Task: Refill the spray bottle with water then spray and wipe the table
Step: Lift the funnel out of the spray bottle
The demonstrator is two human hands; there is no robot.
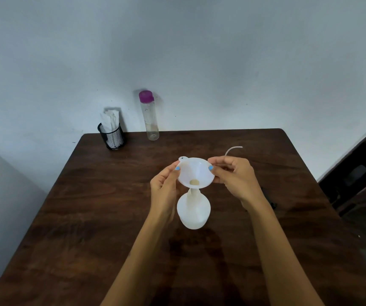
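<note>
Nearest me, the white spray bottle stands upright mid-tabletop; my left hand and right hand pinch the funnel rim, fingers curled, stem in its neck. Water bottle stands beyond, left hand nearer, I judge

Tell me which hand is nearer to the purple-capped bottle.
Left. The left hand pinches the funnel rim on the side toward the bottle; the right hand holds the opposite rim, farther away.
</note>
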